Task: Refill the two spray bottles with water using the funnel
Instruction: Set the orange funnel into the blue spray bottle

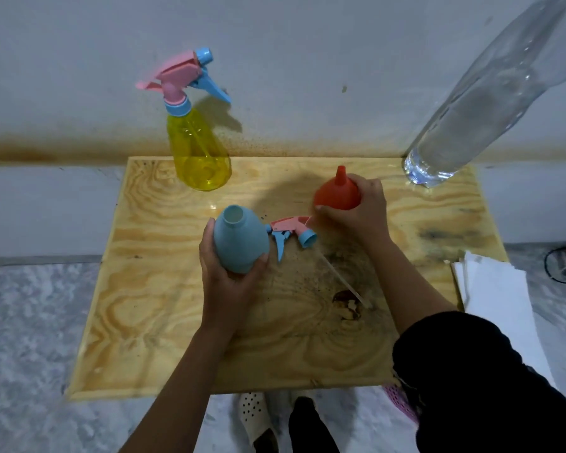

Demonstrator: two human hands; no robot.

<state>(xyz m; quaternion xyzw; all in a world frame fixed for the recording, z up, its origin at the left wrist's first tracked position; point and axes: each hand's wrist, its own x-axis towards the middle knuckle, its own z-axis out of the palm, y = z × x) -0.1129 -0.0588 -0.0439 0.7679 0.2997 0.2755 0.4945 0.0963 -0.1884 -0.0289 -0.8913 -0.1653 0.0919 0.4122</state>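
Head: left hand (229, 286) round blue bottle (241, 240), right hand (365, 214) round funnel (335, 194).

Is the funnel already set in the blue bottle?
No, the right hand holds the funnel spout up, apart from the blue bottle, whose open neck is bare.

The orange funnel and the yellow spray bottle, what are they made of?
The orange cone-shaped funnel looks like matte, opaque plastic: even colour, no glare. The yellow see-through spray bottle seems to be glossy tinted plastic: its walls let light through and show bright glints.
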